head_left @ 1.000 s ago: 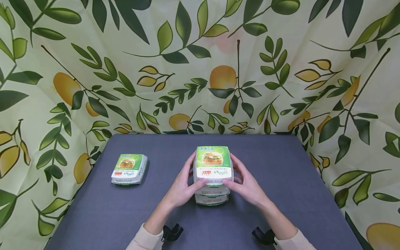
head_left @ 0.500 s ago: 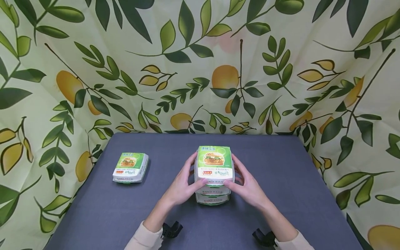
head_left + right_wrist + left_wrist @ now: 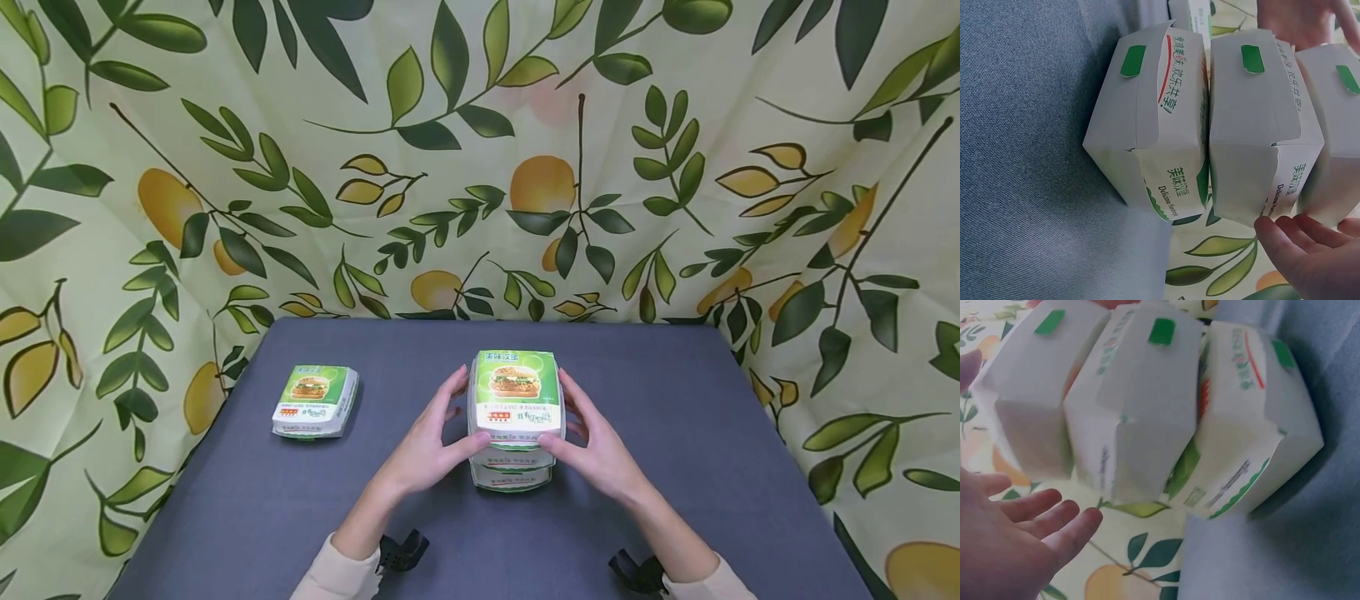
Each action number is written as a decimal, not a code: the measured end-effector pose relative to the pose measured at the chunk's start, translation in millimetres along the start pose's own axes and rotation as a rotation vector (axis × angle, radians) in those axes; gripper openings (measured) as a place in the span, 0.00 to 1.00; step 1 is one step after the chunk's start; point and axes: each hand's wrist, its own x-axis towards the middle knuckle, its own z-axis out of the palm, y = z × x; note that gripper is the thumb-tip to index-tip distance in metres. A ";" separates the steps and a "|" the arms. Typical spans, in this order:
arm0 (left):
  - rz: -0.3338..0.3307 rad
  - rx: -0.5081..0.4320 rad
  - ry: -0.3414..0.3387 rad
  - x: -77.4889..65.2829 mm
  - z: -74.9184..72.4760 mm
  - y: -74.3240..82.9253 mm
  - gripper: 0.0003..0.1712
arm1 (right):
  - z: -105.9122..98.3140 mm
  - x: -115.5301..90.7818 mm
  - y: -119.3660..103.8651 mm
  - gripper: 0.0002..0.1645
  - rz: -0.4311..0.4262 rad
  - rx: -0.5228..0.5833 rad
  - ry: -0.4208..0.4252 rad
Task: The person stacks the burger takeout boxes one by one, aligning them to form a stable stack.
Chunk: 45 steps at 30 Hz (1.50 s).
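Three white and green hamburger boxes are stacked on the table. In the head view the top box (image 3: 516, 387) shows a burger picture. Under it are the middle box (image 3: 1260, 112) and the bottom box (image 3: 1241, 419). My left hand (image 3: 423, 450) is at the stack's left side with spread fingers. In the left wrist view its fingers (image 3: 1063, 519) are loosely extended, a gap away from the boxes. My right hand (image 3: 600, 454) stays on the right side, its thumb at the top box's front corner. Its fingertips (image 3: 1264, 224) lie against the boxes, relaxed rather than curled.
Another hamburger box (image 3: 315, 402) lies flat on the left part of the dark table (image 3: 675, 392). Behind and beside the table hangs a cloth (image 3: 450, 192) printed with leaves and fruit. A black wrist mount (image 3: 405, 550) sits at the left sleeve, another (image 3: 637, 573) at the right.
My left hand has drawn slightly leftward, away from the stack. The right hand has hardly moved, and the boxes stand as before. The view has shifted a little.
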 end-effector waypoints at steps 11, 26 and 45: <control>-0.003 0.102 0.146 -16.9 -27.3 2.6 0.44 | 0.4 -1.3 0.3 0.55 -0.010 -0.016 0.010; 0.075 0.222 0.422 -30.3 -62.5 -15.0 0.28 | 0.7 -2.1 -2.2 0.55 -0.006 -0.027 0.019; 0.031 0.603 0.605 -49.1 -115.1 -56.0 0.31 | -1.2 -3.1 -1.1 0.54 -0.014 0.026 0.011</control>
